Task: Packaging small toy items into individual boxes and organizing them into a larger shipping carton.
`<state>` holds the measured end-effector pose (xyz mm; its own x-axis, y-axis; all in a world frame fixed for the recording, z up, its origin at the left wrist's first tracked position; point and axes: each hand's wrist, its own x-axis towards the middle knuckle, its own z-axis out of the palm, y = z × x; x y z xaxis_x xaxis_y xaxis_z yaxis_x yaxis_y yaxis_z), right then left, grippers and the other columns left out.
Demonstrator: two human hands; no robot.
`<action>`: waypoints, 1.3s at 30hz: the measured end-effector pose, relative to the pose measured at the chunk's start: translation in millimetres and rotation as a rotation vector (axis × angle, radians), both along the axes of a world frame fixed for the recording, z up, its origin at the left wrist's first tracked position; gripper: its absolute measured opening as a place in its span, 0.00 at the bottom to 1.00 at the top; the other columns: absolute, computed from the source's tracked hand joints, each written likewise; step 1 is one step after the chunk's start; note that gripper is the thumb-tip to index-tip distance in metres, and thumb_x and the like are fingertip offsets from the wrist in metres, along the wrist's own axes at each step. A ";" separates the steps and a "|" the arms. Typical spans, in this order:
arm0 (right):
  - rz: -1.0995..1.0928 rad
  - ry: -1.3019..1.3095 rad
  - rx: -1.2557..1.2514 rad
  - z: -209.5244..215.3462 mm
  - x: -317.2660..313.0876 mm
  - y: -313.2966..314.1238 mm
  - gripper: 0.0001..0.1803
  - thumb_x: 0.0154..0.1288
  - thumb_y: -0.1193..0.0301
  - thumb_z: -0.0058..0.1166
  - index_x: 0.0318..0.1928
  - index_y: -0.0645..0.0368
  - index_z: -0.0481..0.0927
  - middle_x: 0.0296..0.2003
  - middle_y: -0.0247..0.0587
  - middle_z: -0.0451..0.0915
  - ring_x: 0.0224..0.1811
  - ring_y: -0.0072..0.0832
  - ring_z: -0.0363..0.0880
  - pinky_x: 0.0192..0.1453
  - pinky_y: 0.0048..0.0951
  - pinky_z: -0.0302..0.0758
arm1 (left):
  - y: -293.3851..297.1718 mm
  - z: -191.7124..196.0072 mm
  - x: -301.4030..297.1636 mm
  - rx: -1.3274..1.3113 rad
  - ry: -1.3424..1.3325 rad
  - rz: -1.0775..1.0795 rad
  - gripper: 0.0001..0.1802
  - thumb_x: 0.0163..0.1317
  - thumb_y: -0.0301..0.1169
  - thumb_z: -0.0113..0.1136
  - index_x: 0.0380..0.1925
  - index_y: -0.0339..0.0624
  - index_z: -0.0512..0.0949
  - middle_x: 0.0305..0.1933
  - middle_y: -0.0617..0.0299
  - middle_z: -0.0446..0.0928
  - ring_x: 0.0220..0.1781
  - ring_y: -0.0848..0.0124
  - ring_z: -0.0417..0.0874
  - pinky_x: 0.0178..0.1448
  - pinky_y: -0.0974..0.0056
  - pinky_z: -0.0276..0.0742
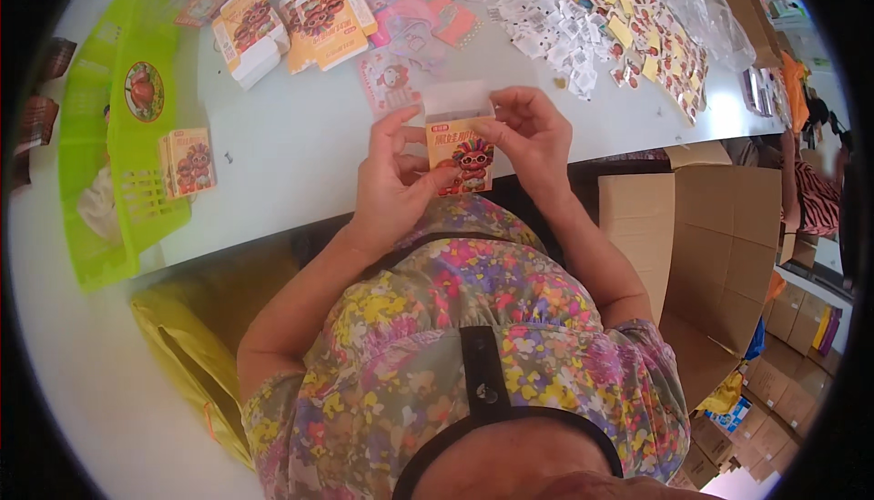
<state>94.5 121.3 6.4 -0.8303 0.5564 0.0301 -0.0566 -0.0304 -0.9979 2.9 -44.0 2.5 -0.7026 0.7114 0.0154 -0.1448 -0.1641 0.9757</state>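
Held between both hands at the near edge of the white table is a small orange paper box (446, 151) with a cartoon figure on its front. Its white top flap stands up, so the upper end looks unclosed. My left hand (387, 181) grips the box from the left, thumb across its lower front and fingers behind or beside it. At the upper right corner, my right hand (537, 140) pinches the box with the thumb on its front face. What is inside the box cannot be seen. Just beyond lies a pink printed packet (386, 81).
Orange boxes (250, 31) and flattened-looking ones (328, 26) lie at the back left. A small stack of cards or boxes (189, 163) sits by a green basket (86, 136). White slips (555, 40) and sticker-like pieces (669, 67) spread back right. A large carton (719, 245) stands at right.
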 end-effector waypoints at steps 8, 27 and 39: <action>0.108 0.002 0.099 -22.2 11.9 -2.0 0.10 0.61 0.81 0.60 0.44 0.67 0.82 0.43 0.40 0.80 0.45 0.22 0.78 0.49 0.21 0.75 | -19.1 -12.5 -6.4 -0.248 0.264 -0.140 0.21 0.58 0.20 0.65 0.51 0.37 0.70 0.42 0.58 0.76 0.38 0.71 0.83 0.40 0.68 0.80; 0.504 -0.354 0.172 15.3 -18.2 36.5 0.05 0.61 0.76 0.62 0.38 0.63 0.85 0.30 0.30 0.84 0.32 0.13 0.77 0.37 0.20 0.75 | 4.7 1.2 -42.1 -0.172 -0.096 -0.118 0.05 0.58 0.20 0.66 0.34 0.37 0.81 0.31 0.66 0.81 0.35 0.79 0.81 0.42 0.72 0.78; 0.377 -0.161 0.464 2.5 11.6 -4.6 0.09 0.58 0.81 0.62 0.41 0.66 0.82 0.43 0.45 0.83 0.41 0.28 0.82 0.44 0.27 0.78 | -26.4 -20.6 -28.5 -0.166 0.176 -0.195 0.15 0.51 0.20 0.72 0.39 0.38 0.80 0.41 0.62 0.77 0.42 0.75 0.79 0.43 0.71 0.76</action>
